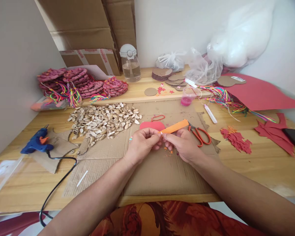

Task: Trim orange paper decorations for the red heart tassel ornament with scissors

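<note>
Left hand (142, 146) and right hand (184, 146) pinch the orange strip (174, 127) between fingertips, seemingly to steady it for fine work. It sits left of the scissors (200, 135), above the cardboard (159, 177).

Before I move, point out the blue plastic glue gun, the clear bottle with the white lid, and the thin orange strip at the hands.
Blue plastic glue gun (34, 141): head view, body.
Clear bottle (131, 70): head view, transparent side.
Thin orange strip (175, 127): head view, flat upper face.
</note>
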Demonstrator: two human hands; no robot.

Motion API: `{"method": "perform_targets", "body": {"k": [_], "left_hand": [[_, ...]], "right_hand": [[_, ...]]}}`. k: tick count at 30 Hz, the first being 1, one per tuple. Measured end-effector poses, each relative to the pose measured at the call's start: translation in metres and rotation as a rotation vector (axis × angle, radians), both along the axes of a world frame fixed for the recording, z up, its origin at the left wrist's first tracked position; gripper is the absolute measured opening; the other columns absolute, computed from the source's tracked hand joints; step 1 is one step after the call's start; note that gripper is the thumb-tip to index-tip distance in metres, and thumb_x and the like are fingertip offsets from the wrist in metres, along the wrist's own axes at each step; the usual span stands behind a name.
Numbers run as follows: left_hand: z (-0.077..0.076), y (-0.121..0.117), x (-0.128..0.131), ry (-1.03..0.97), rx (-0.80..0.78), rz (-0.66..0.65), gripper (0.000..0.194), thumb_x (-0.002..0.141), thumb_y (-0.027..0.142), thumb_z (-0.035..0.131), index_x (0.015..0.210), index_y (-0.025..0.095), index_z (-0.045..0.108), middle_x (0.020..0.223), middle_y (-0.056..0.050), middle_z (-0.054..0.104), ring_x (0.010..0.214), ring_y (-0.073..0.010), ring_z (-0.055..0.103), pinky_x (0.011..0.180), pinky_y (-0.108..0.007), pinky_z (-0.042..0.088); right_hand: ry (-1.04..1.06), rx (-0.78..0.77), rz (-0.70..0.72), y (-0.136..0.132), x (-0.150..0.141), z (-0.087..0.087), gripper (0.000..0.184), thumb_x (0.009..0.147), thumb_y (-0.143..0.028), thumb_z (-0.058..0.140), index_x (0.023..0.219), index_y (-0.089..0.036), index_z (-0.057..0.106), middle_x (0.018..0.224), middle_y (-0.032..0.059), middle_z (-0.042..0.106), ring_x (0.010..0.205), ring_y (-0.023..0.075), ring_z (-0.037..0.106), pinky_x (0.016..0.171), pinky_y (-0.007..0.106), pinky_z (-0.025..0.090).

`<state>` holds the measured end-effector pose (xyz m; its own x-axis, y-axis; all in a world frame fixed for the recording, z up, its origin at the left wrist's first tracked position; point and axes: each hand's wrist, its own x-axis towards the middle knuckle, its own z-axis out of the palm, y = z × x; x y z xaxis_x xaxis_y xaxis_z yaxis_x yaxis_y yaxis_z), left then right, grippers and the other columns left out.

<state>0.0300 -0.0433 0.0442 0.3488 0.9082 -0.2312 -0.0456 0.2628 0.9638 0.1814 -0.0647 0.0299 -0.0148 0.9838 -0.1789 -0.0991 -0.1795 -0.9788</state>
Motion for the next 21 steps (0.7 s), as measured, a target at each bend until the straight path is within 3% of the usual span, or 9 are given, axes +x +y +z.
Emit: {"method": "perform_targets", "body": {"k": [16, 21], "left_hand": [[0.0009, -0.0011, -0.0004, 0.058, 0.053, 0.004, 0.021, 0.075, 0.033, 0.068, 0.075, 0.013, 0.061, 0.072, -0.002, 0.063, 0.063, -0.0094, 0.056, 0.055, -0.019, 0.048], [-0.0016, 0.0016, -0.0019, -0.017, 0.038, 0.024, 0.018, 0.072, 0.030, 0.070, 0.073, 0.013, 0.063, 0.073, -0.001, 0.063, 0.063, -0.0082, 0.056, 0.057, -0.019, 0.048]], "right_hand": [[-0.036, 0.003, -0.028, -0.0007, -0.0031, 0.0019, 0.012, 0.073, -0.022, 0.060, 0.064, -0.015, 0.058, 0.049, -0.0040, 0.053, 0.041, 0.0062, 0.044, 0.038, 0.018, 0.033], [-0.059, -0.002, 0.016, -0.0009, -0.0010, 0.0050, 0.016, 0.077, -0.030, 0.063, 0.070, -0.015, 0.059, 0.053, -0.0033, 0.054, 0.042, 0.0074, 0.046, 0.040, 0.020, 0.035]]}}
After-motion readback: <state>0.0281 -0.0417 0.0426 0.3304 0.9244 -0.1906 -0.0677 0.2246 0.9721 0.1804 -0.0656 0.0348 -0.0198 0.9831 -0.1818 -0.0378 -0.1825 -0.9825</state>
